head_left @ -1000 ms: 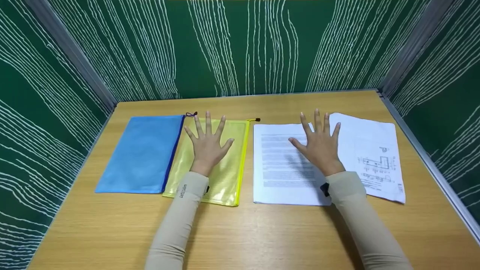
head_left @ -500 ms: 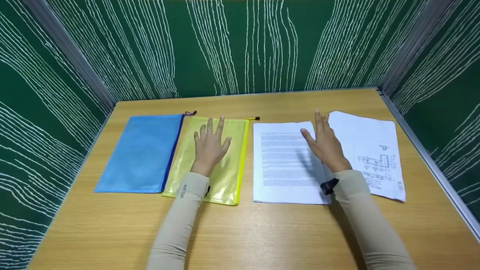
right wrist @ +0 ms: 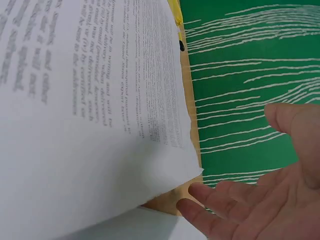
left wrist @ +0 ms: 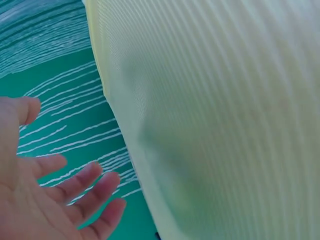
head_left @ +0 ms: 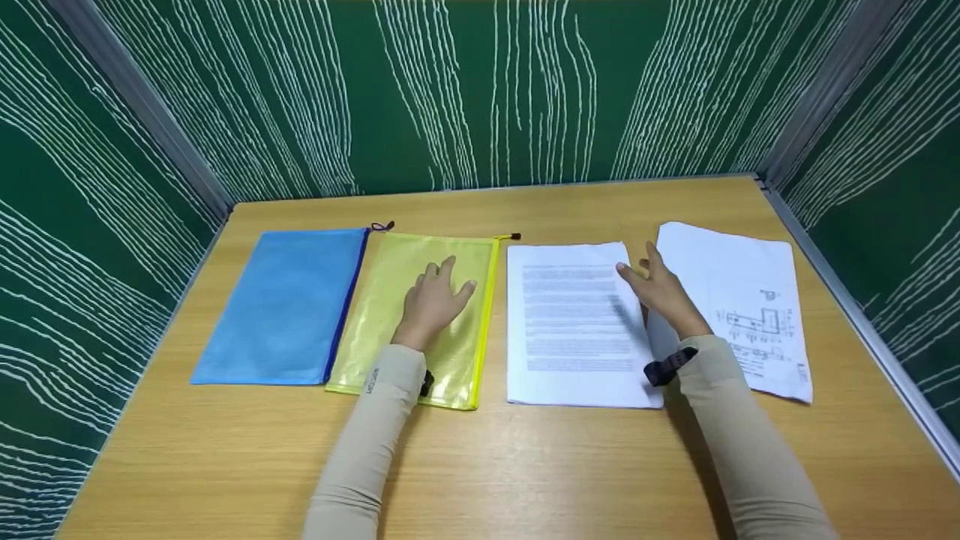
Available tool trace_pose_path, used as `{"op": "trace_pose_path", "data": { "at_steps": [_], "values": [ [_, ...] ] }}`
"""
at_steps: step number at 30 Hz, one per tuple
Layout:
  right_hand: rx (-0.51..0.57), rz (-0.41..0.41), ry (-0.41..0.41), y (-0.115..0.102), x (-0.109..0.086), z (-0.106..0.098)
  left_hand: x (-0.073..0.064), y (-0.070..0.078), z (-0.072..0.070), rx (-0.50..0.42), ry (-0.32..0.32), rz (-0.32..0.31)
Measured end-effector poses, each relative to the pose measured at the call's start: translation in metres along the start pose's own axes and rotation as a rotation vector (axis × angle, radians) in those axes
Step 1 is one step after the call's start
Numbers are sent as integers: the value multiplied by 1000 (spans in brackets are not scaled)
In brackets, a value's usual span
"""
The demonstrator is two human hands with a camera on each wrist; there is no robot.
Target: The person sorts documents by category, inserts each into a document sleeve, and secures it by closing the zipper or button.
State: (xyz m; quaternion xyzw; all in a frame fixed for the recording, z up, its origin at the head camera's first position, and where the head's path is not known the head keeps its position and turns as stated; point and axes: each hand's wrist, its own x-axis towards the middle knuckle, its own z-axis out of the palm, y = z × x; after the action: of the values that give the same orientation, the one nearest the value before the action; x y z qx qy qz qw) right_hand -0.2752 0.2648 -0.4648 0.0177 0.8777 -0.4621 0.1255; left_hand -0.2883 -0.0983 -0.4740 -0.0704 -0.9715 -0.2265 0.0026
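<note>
- The blue pouch (head_left: 281, 307) lies flat on the table (head_left: 525, 472); I can't tell what is in it.
- The yellow pouch (head_left: 375, 315) is right beside it, flat too. I can't tell if it holds things.
- The left hand (head_left: 433, 304) is over the yellow pouch, its fingers loose and a bit bent.
- The right hand (head_left: 664, 296) is loose too, over where the typed paper (head_left: 570, 322) and the drawing (head_left: 735, 292) meet.
- Both papers are out on the table.

Your left hand (head_left: 433, 304) and right hand (head_left: 666, 296): shifted rightward, splay gone.
Left, now loosely bent-fingered; right, turned edgewise.
</note>
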Motion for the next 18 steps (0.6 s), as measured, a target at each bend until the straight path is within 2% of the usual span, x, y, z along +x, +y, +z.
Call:
{"op": "trace_pose_path", "data": {
  "at_steps": [7, 12, 18],
  "values": [
    [50, 57, -48, 6, 1, -3, -3, 3, 9, -171, -134, -36],
    [54, 70, -65, 7, 2, -3, -4, 3, 12, -189, -186, -23],
    [-36, 89, -68, 8, 6, -2, -2, 4, 14, -242, -244, -19]
  ]
}}
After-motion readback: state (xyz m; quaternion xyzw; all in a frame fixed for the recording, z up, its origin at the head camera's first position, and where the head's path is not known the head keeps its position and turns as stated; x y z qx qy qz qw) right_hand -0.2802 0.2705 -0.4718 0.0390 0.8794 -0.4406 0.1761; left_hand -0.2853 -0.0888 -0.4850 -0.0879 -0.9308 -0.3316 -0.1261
